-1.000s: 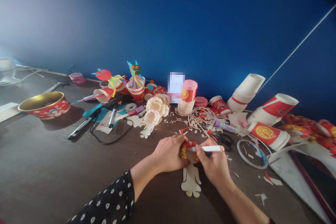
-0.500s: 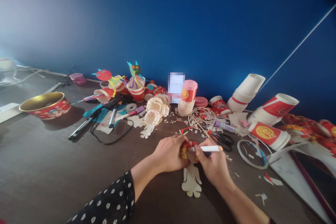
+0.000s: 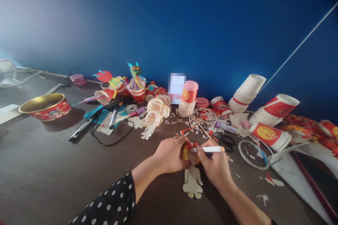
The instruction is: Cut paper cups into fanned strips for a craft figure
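Observation:
A white paper figure cutout point(image 3: 192, 181) lies low in the middle of the table, with rounded feet toward me. Its upper end has red and gold paper cup pieces point(image 3: 185, 152) curling round it. My left hand point(image 3: 172, 155) is closed on the left side of this piece, thumb below and fingers above. In my right hand point(image 3: 214, 161) a white marker point(image 3: 210, 149) is pinched, with its orange-ended back pointing right. The marker's tip reaches inside the red and gold piece; whether it touches the paper cannot be made out.
Black scissors point(image 3: 226, 141), a coil of white cord point(image 3: 202, 117) and paper scraps lie beyond my hands. A white tape ring point(image 3: 254, 155) and tipped paper cups point(image 3: 270, 135) are at right. A gold-lined red bowl point(image 3: 56, 109) and a glue gun point(image 3: 99, 112) stand left.

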`<state>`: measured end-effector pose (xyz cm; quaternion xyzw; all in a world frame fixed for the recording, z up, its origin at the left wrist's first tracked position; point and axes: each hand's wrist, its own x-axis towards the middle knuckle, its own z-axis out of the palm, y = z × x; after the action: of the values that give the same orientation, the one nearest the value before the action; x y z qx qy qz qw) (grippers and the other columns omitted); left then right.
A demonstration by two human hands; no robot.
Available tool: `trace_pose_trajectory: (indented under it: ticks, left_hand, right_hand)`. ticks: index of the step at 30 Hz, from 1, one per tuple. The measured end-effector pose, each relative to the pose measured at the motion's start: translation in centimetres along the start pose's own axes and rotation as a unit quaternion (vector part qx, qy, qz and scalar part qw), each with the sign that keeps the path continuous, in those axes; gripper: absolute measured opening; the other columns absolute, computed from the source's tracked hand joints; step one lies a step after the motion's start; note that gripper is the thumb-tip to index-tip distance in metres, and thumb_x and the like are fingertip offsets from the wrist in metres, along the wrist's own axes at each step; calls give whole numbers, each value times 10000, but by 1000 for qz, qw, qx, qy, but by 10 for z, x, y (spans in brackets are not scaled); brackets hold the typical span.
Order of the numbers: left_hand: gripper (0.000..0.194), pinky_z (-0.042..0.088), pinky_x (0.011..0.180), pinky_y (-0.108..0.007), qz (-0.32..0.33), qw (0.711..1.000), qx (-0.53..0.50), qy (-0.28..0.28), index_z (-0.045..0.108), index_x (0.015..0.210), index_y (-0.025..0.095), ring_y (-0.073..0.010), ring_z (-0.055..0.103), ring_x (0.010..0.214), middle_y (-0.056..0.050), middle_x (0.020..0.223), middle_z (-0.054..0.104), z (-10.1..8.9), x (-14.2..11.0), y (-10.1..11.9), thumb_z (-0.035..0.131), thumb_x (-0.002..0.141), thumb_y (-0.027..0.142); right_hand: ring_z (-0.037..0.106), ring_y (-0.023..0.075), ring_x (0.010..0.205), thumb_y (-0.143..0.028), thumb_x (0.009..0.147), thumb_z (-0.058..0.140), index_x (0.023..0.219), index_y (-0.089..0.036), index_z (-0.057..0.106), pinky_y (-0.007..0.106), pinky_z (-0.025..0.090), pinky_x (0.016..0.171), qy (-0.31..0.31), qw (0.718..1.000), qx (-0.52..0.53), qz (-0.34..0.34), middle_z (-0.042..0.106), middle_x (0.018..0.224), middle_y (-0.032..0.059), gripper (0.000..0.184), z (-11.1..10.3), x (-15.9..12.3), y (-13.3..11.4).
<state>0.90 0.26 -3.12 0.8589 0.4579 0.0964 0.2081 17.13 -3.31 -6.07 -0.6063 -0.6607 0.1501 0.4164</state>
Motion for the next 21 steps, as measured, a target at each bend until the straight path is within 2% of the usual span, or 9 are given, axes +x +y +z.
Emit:
trace_pose_trajectory:
  ticks: [14,21]
  left_hand:
    - [410,421,697,-306,-9,1000,-3,2,460,942,240,-228,570,862,-26,935,582,0,0,1,596,582,381]
    - [405,423,707,-312,-16,1000,3,-1,461,917,235,-229,567,862,-24,920,580,0,0,2,604,571,390]
  right_hand:
    - [473,126,446,-352,781,491,605,-203,462,225,357,457,21,999,-38,7,531,495,-25,232,-1,-1,-1]
    - [456,124,433,-344,773,493,606,-208,446,224,348,440,32,999,-25,6,515,484,-27,221,-1,-2,-2]
